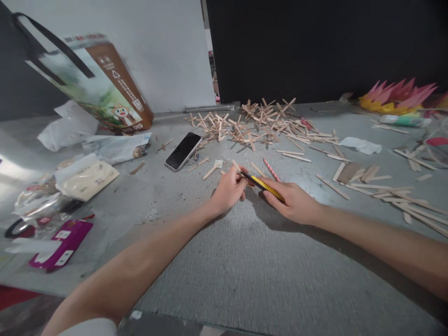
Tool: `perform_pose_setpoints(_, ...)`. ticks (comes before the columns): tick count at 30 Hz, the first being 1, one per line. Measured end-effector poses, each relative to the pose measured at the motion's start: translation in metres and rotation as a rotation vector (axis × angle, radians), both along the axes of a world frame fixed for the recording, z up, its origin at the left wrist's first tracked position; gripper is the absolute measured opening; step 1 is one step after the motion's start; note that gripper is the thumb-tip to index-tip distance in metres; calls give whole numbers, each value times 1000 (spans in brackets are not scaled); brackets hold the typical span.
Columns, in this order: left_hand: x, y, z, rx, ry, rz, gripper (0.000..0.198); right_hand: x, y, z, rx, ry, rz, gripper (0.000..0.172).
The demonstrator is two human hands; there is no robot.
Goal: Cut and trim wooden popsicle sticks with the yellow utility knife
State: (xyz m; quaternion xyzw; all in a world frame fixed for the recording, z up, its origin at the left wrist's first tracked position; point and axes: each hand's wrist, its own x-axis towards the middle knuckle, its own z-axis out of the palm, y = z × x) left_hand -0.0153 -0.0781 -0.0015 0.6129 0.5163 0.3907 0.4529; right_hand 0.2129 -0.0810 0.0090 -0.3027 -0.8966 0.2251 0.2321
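My right hand [292, 200] is closed around a yellow and black utility knife [266, 185], its front end angled up and left to the fingers of my left hand [231, 186]. Those left fingers are pinched on a small wooden stick [237, 166], whose tip shows above them. The knife's tip meets or overlaps the stick; whether it touches cannot be made out. Just beyond the knife lies a red and white striped straw [271, 169]. Behind my hands is a pile of crossed wooden sticks [252, 123].
A phone [184, 151] lies left of the pile. A printed bag [105, 88] stands at the back left, with plastic packets [87, 177] and a purple card [65, 245] nearer. Loose sticks [402, 198] and a pink and yellow paper crown [399, 98] are at the right.
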Motion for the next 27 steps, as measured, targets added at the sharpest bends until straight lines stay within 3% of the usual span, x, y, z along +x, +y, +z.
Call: perform_pose_setpoints(27,0,-2,3,-5,7,-2,18,-1,0,0,-12,-28,-26,47)
